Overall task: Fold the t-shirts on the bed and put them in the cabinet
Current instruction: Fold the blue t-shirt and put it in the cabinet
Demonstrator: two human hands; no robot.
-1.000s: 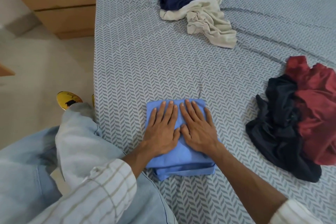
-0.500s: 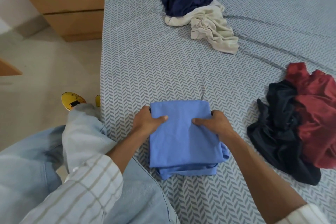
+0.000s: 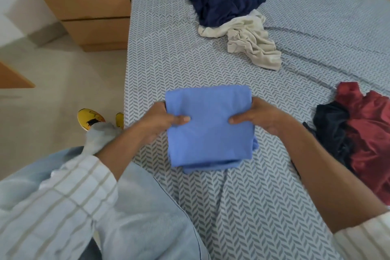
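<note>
Folded light-blue cotton t-shirt point(image 3: 207, 126) held over the herringbone-sheeted bed point(image 3: 168, 48).
Left hand point(image 3: 157, 122) and right hand point(image 3: 260, 117) grip its sides, fingers clamped on cloth.

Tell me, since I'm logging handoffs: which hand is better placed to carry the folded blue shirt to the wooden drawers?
Probably the left hand: it grips the blue shirt's left edge, the side facing the wooden drawers. The right hand grips the far edge.

Bare sheet point(image 3: 168, 53) ahead of my hands, navy and cream shirts point(image 3: 236, 25) farther up, dark and red heap point(image 3: 358, 133) crowding my right, drawers point(image 3: 88, 6) far left.
</note>
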